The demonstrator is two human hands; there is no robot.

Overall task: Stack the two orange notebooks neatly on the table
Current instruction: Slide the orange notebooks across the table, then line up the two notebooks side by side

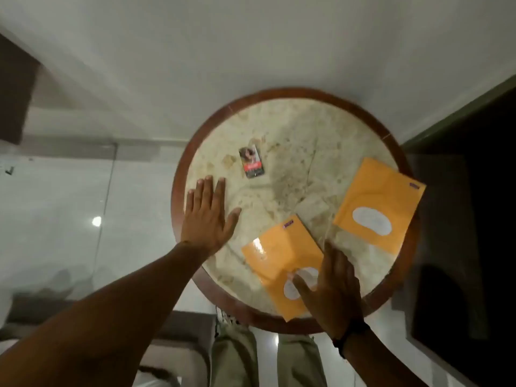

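Two orange notebooks lie apart on a round marble table [279, 129] with a dark red rim. The nearer notebook [276, 255] sits at the front edge, tilted, one corner over the rim. The farther notebook [382, 202] lies at the right, its far corner past the rim. My right hand [332, 291] hovers flat over the near notebook's right part, fingers spread, covering its white label in part. My left hand [208, 216] is spread flat over the table's left edge, holding nothing.
A small dark card or packet [252, 162] lies near the table's middle. A white wall stands behind the table, a dark cabinet [474, 219] to the right. Glossy floor tiles are at left. My legs show below the table.
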